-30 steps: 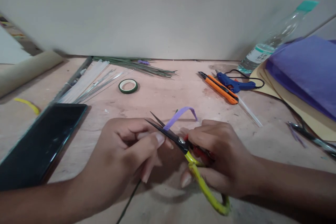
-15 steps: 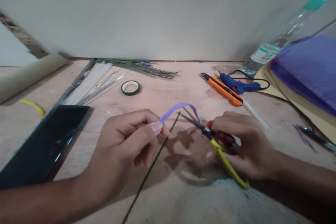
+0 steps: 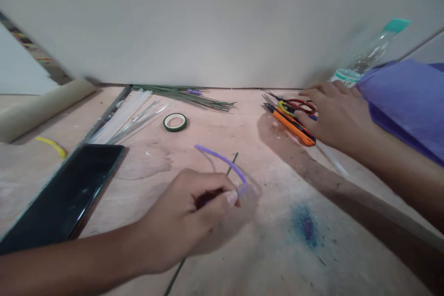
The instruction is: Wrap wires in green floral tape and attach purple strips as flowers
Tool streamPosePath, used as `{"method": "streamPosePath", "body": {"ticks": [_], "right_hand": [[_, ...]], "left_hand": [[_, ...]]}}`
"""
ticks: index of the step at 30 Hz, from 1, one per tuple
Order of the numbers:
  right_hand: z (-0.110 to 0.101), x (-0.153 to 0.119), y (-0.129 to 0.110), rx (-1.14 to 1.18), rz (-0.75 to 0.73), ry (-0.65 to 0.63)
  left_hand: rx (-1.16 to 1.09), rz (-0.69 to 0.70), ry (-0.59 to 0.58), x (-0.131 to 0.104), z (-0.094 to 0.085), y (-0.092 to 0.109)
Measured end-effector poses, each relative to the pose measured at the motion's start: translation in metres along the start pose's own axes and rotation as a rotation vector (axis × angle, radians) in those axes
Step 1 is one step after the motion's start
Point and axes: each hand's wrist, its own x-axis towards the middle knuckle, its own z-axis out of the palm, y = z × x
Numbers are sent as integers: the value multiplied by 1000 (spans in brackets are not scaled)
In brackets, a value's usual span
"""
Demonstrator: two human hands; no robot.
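Note:
My left hand [image 3: 197, 217] is closed, thumb and fingers pinching the end of a curved purple strip [image 3: 222, 157]. A thin green stem [image 3: 175, 277] runs beneath this hand, its tip showing beyond the fingers. At the back right, my right hand [image 3: 333, 111] reaches over scissors with red and yellow handles [image 3: 298, 106], fingers spread and thumb beside the handles. The scissors lie by an orange cutter [image 3: 293, 127]; whether the fingers still touch them is hard to tell.
A dark phone [image 3: 65, 194] lies left, near white sticks [image 3: 121, 115] and a green tape roll [image 3: 175, 122]. Green stems [image 3: 194, 97] lie along the wall. A bottle [image 3: 371, 53] and purple sheets [image 3: 409, 101] stand right; a cardboard tube [image 3: 45, 108] lies far left.
My right hand has moved from the middle to the back right, and the scissors now rest there, out of its grip. My left hand moved right and lower with the purple strip.

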Motion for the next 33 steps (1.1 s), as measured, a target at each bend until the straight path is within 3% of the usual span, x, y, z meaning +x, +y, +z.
{"method": "streamPosePath", "body": {"ticks": [3,6,8,9,11,13,15,19,22,25,29,31,33], "right_hand": [[4,-14,-56,120,-116,-98],[9,-36,-112,462,-196,-297],[12,-48,-135,610,-141,-364],[13,-52,-141,687,-183,-366],[11,-55,-146,802,-145,-352],[5,-54,-146,863,-42,-313],[-1,-53,-148,918,-8,-225],[-7,-60,-161,997,-146,-138],[-4,-67,-170,957,-233,-130],[2,-73,-173,930,-300,-141],[3,-80,-173,1027,-342,-114],[1,-81,-174,1057,-263,-102],[-1,-79,-177,1092,-92,-137]], "left_hand": [[99,104,-125,-2,1,-2],[187,205,-212,-5,4,4],[221,258,-300,-6,6,12],[233,277,-354,-7,6,16],[252,295,-446,-7,6,23],[226,265,-446,-7,6,26],[127,137,-321,-8,7,23],[-194,-118,36,-12,16,8],[-354,-218,146,-14,24,-2],[-439,-279,130,-15,28,-6],[-465,-325,-3,-16,28,-11],[-472,-303,-72,-18,27,-12],[-457,-242,-143,-18,26,-11]]}}
